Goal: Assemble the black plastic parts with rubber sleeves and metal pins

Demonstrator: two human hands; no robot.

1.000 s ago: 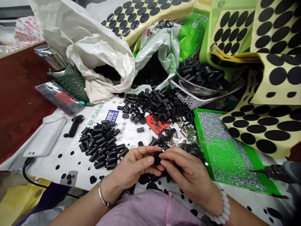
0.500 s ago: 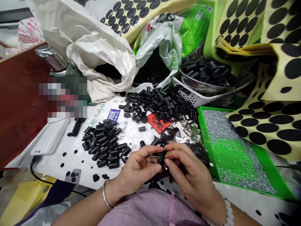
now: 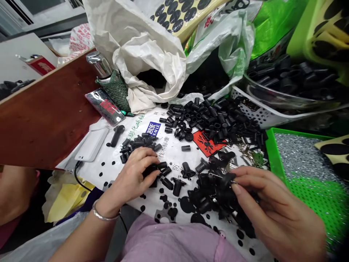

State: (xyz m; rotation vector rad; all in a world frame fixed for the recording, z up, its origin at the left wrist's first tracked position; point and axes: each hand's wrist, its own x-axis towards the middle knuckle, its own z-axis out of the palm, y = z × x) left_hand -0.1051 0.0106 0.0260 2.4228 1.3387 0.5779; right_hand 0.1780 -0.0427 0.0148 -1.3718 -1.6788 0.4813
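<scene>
My left hand point(image 3: 136, 173) lies over the pile of short black plastic cylinders point(image 3: 144, 141), its fingers curled round dark pieces of that pile. Those fingers hide most of what they touch. My right hand point(image 3: 275, 203) pinches a black plastic part with a thin metal rod point(image 3: 227, 179) between thumb and fingertips. Just under it lies a heap of black fittings point(image 3: 207, 194), some with bits of bright metal. Between the hands, a few black fittings point(image 3: 178, 185) lie loose on the white printed sheet point(image 3: 174, 156).
Black tubes point(image 3: 215, 116) are heaped behind a red card point(image 3: 208, 142). At the right stands a green tray point(image 3: 275, 153) of small silvery pins. A clear bowl point(image 3: 283, 96) of black tubes sits on a white basket. A white power bank point(image 3: 91, 143) with its cable lies left.
My hands have parted. The left has moved left onto the pile of cylinders, while the right keeps the black part with its rod. The view has swung left.
</scene>
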